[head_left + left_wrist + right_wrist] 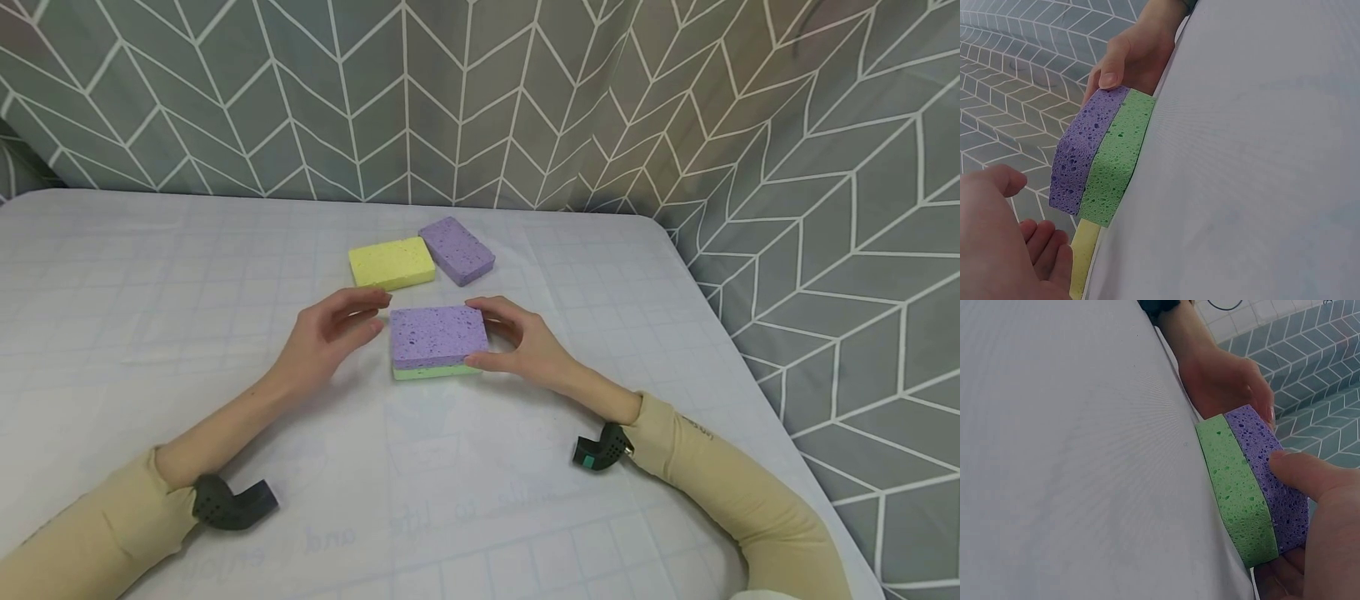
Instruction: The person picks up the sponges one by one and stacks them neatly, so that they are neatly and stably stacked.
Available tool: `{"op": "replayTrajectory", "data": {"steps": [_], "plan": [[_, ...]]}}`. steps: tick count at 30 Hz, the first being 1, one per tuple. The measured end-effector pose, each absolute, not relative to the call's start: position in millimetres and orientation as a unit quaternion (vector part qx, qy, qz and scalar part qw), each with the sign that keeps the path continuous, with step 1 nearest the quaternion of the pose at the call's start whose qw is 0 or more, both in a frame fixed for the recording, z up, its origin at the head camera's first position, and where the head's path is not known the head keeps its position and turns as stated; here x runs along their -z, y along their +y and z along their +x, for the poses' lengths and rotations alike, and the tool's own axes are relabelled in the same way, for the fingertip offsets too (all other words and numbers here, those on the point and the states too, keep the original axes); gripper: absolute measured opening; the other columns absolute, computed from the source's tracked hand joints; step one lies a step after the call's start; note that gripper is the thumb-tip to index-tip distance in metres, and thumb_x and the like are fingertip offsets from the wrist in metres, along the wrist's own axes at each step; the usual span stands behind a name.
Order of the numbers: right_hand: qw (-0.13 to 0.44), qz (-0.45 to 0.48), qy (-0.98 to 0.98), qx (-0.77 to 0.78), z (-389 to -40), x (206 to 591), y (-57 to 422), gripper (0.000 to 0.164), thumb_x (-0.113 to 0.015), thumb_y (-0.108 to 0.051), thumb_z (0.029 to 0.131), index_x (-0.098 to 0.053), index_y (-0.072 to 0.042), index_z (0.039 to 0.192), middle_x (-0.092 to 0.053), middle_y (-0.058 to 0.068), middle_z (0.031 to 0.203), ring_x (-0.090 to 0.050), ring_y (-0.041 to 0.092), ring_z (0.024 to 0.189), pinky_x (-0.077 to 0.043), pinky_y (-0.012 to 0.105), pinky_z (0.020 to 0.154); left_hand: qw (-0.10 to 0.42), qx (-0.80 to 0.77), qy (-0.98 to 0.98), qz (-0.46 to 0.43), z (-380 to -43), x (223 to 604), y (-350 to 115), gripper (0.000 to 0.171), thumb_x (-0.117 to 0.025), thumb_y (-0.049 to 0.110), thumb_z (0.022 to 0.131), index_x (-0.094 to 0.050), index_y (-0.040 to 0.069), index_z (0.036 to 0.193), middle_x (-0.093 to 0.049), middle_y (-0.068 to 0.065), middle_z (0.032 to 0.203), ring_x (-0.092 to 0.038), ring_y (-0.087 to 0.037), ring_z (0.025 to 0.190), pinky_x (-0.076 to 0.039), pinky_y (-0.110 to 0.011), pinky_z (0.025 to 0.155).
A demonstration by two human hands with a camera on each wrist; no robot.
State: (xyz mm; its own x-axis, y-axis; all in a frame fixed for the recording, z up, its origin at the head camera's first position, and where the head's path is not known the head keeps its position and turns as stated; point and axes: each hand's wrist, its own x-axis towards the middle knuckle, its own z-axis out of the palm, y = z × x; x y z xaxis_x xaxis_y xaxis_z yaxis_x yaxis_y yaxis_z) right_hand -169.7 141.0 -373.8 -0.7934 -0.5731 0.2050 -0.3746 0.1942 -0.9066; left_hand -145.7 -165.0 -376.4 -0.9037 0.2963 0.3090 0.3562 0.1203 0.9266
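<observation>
A purple sponge [438, 335] lies flat on top of a green sponge [429, 372] on the table. My right hand [522, 343] holds the purple sponge at its right end, thumb on the near side and fingers round the far side. In the right wrist view the thumb [1291, 469] touches the purple layer just above the green one. To the left of the stack is my left hand [327, 337], a small gap away, its fingers loosely bent and nothing in them. The left wrist view shows this gap between the left hand [1004, 231] and the sponges.
Behind the stack lie a yellow sponge [392, 263] and a second purple sponge [457, 250], side by side at a slant. A white cloth [187, 292] covers the table, and a grey patterned curtain [420, 100] hangs along its back and right edges.
</observation>
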Motion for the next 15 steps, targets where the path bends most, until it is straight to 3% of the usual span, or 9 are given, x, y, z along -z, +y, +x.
{"op": "replayTrajectory", "data": {"steps": [15], "plan": [[0.09, -0.308, 0.77, 0.551, -169.8, 373.7, 141.6, 0.069, -0.081, 0.0, 0.08, -0.05, 0.0, 0.142, -0.056, 0.009, 0.137, -0.052, 0.02, 0.131, -0.042, 0.03, 0.117, 0.065, 0.632, -0.758, -0.146, -151.9, 372.2, -167.0, 0.039, -0.064, 0.003, 0.096, -0.056, -0.003, 0.134, -0.058, -0.015, 0.135, -0.057, -0.009, 0.123, -0.046, -0.02, 0.109]]}}
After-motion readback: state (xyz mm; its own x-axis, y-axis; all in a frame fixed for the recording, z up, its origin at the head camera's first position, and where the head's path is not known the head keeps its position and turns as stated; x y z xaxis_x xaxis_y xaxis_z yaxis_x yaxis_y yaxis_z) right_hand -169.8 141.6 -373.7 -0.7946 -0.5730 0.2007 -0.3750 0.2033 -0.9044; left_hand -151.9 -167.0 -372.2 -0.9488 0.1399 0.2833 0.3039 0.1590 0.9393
